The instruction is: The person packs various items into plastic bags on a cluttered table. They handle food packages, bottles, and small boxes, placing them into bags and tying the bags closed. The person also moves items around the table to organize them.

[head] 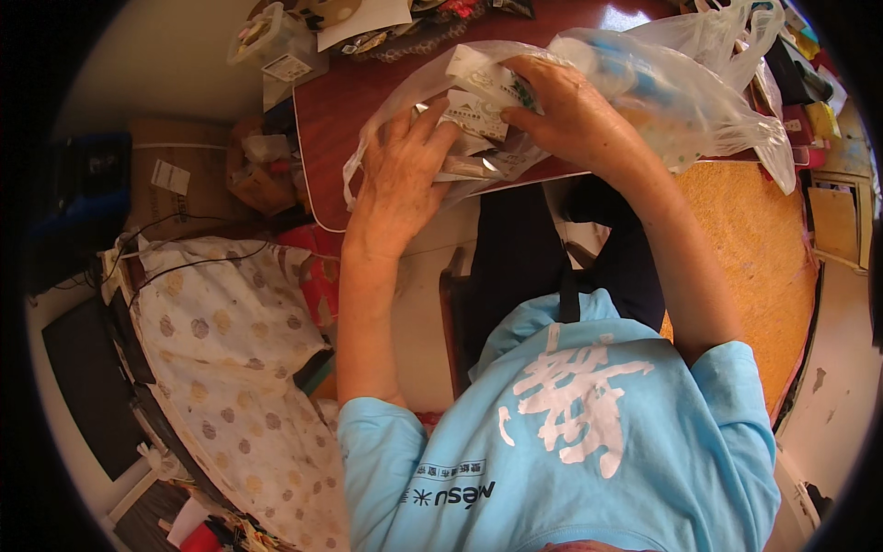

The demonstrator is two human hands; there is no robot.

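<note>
Several small printed packets point(476, 114), white with writing, lie in the mouth of a clear plastic bag point(400, 96) on the dark red table point(324, 152). My left hand point(407, 165) rests over the bag's left part, its fingers bent down onto the packets; whether it grips one I cannot tell. At the bag's upper right, my right hand point(562, 103) has thumb and fingers spread beside the packets, with the index fingertip hidden near the top one. A second, fuller plastic bag point(662, 90) with blue and orange things inside lies to the right of my right hand.
A clear plastic container point(269, 41) stands at the table's far left. Papers and bubble wrap point(407, 45) lie along the back. Left of the table are a cardboard box point(172, 152) and a patterned cloth point(227, 331). An orange mat point(738, 241) is at the right.
</note>
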